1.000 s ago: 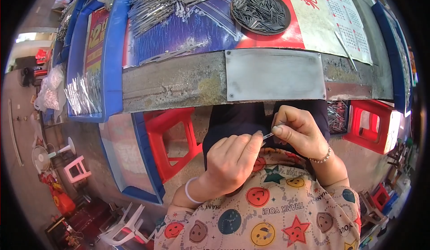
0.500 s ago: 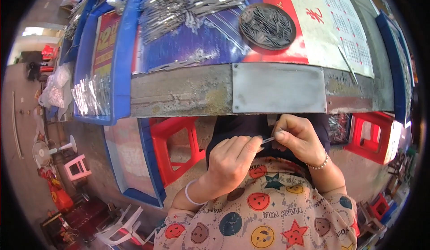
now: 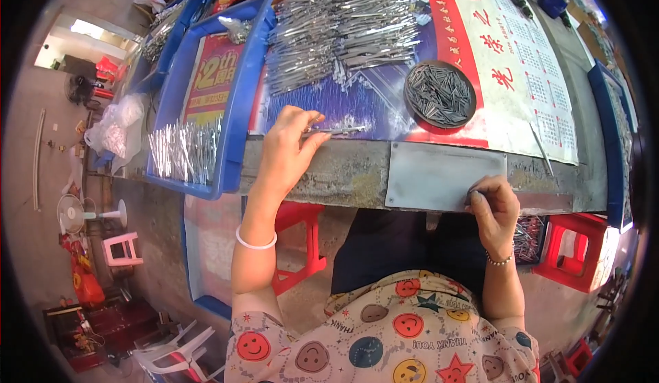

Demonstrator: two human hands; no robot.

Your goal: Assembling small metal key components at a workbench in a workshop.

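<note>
My left hand (image 3: 287, 149) is at the table's front edge, thumb and forefinger closed about one end of a thin silvery metal piece (image 3: 338, 130). Similar slim pieces lie there, so which one is gripped is hard to make out. Over the right end of a grey metal plate (image 3: 439, 177), my right hand (image 3: 495, 208) has its fingers curled to the thumb. A small dark spot shows at those fingertips, too small to name. Beyond the plate stands a round dark bowl (image 3: 410, 101) full of short dark metal pins (image 3: 443, 93).
Heaped rows of silvery metal pieces (image 3: 343, 29) cover the table's far part. A blue tray (image 3: 237, 136) with upright silvery pieces stands left; another blue bin (image 3: 611, 122) is at the right. A thin rod (image 3: 541, 148) lies on the calendar sheet (image 3: 528, 60). Red stools (image 3: 573, 252) stand below.
My hands have parted from a small metal piece they held together above my lap. The left went forward to the pieces at the table edge, the right up to the plate. The view shifted.
</note>
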